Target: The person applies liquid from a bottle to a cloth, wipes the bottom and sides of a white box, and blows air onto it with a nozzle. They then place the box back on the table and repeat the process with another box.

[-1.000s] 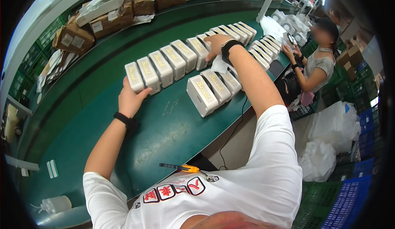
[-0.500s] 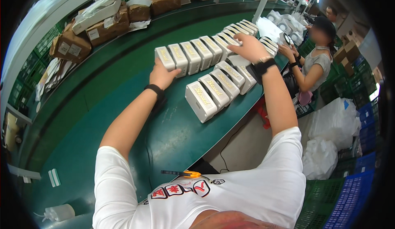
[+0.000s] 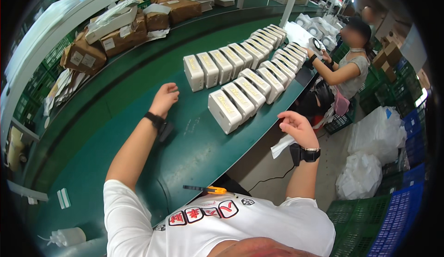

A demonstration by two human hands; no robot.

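Note:
Two rows of white box-shaped units with gold lettering stand on the green table; the nearest of the left row is a white unit [image 3: 194, 73], of the right row another white unit [image 3: 225, 113]. My left hand [image 3: 165, 100] hovers over the table left of the rows, empty, fingers loosely bent and apart. My right hand [image 3: 298, 127] is past the table's right edge, clear of the units, fingers curved. A white paper-like piece [image 3: 282, 147] sticks out from under its palm and seems held there; the grip itself is hidden.
Wrapped brown parcels [image 3: 122, 39] line the far side of the green table [image 3: 125, 132]. A co-worker [image 3: 354, 58] handles a round white item at the right. Clear plastic bags [image 3: 374, 137] and blue and green crates [image 3: 393, 220] stand on the floor. An orange-and-black tool [image 3: 208, 189] is by my chest.
My left hand has let go of the left row's nearest unit and drawn back. My right hand has left the units and come down past the table edge, with the white piece beneath it.

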